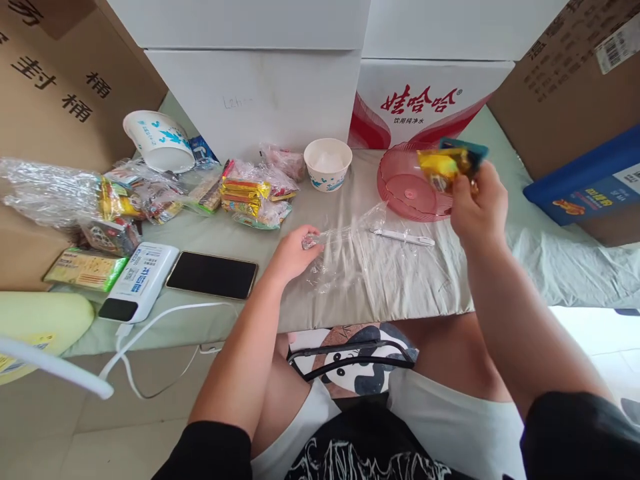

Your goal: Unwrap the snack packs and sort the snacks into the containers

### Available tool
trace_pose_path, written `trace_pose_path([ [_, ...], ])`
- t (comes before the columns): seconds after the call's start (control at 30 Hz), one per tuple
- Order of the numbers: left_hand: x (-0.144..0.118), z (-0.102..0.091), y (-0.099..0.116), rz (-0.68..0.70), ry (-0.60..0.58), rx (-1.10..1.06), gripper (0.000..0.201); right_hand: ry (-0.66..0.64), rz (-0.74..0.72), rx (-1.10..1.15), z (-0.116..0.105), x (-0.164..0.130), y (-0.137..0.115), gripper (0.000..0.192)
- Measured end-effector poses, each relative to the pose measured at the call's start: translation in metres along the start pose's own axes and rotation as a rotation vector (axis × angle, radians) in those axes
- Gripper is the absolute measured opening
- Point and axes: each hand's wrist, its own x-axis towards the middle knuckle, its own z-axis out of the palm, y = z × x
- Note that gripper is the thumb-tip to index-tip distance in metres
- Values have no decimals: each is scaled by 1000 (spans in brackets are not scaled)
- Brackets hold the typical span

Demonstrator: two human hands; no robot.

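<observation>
Yellow and dark-teal glossy snack packets (445, 165): aloft over the right part of a pink translucent bowl with ribbed walls (393, 195), which stands toward the worktop's far edge, right of its middle. Right grip (481, 203): clamped on the packets by their near side, thumb against fingers. Most of each wrapper juts out over the bowl; I take it the hold is kept to one side so the fingers do not crowd the rim. Motion blur: packet count, and any contact with the rim, cannot be told.

Left grip (295, 255): fingertips together, clamped on the bunched end of a crumpled clear plastic film (345, 235), low over the grey-green cloth-covered worktop (425, 287). Probable reason: film this light would slide or drift if loose. Its far end trails toward the bowl.

Slim white pen-shaped tool (407, 237): flat, between bowl and near edge, untouched; plausibly put there for easy reach.

White paper tub with blue print (327, 181): upright left of the bowl, whitish contents unclear. Heap of small wrapped snacks (247, 197): left of the tub. Black flat phone (213, 275): toward the near edge, left, beside a white boxy power bank (155, 263), likely parked clear of both grips.
</observation>
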Motion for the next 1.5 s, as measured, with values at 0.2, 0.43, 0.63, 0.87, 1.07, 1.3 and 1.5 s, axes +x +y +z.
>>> trace_pose_path([
  [0.2,-3,-3,5,10,-49,24,25,45,52,-225,-13,50,3,50],
  [0.43,-6,1,12,78,-2,-82,12,343,35,-188,7,2,-30,34],
  [0.63,-15,18,25,68,164,-172,13,122,9,202,84,-94,-50,69],
  [0.87,-27,34,39,-64,-185,-739,36,55,310,316,107,-55,2,72],
  [1.07,-19,31,37,-205,212,-897,31,445,-7,91,81,-63,13,64],
  [1.3,-22,35,41,-302,218,-920,31,53,-561,-363,82,-82,-13,62],
  [1.5,-19,32,32,-316,171,-802,27,-154,-444,-381,79,-59,25,27],
])
